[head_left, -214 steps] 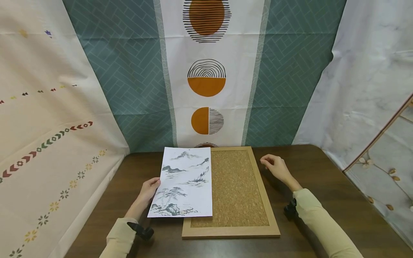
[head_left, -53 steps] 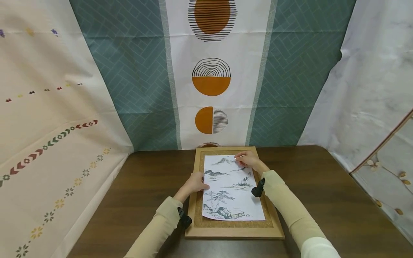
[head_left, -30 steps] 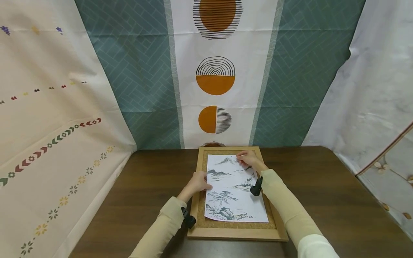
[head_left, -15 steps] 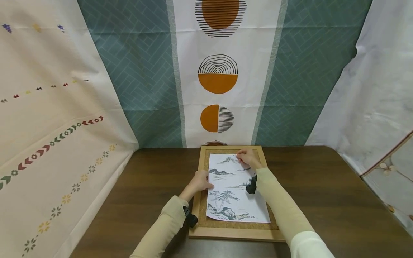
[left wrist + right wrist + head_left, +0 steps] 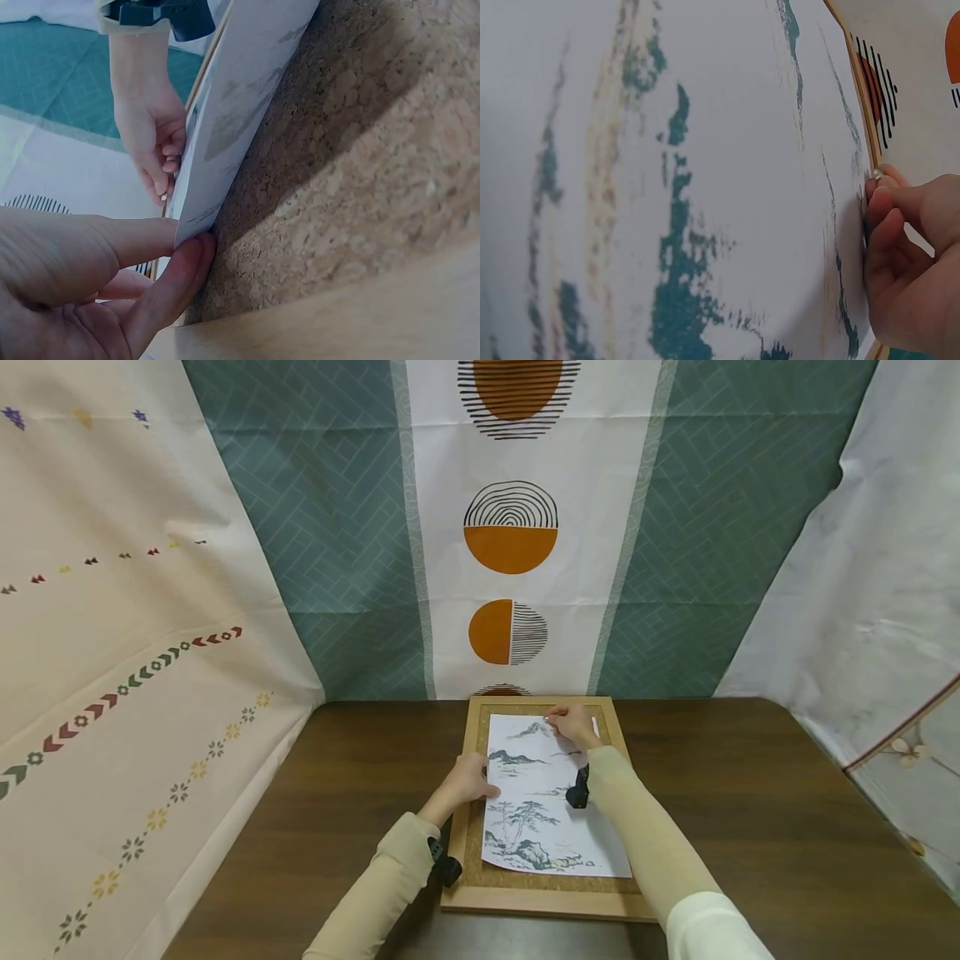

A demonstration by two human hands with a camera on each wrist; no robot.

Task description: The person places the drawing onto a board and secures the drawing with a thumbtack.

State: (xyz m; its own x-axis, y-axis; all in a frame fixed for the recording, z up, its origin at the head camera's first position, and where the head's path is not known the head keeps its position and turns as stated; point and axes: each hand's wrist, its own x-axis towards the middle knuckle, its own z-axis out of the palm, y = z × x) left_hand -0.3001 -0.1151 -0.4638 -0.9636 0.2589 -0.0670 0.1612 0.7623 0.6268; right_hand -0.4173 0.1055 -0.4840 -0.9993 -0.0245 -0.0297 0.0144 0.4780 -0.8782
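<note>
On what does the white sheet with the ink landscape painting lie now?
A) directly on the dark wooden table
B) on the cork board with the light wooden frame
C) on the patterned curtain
B: the white landscape sheet lies inside the wood-framed cork board, cork showing around it.

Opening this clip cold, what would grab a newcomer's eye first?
The ink landscape print lying on the framed cork board at the table's middle. The left hand pinches its left edge; the right hand pinches something small at its top. Behind hangs a banner of orange circles.
</note>
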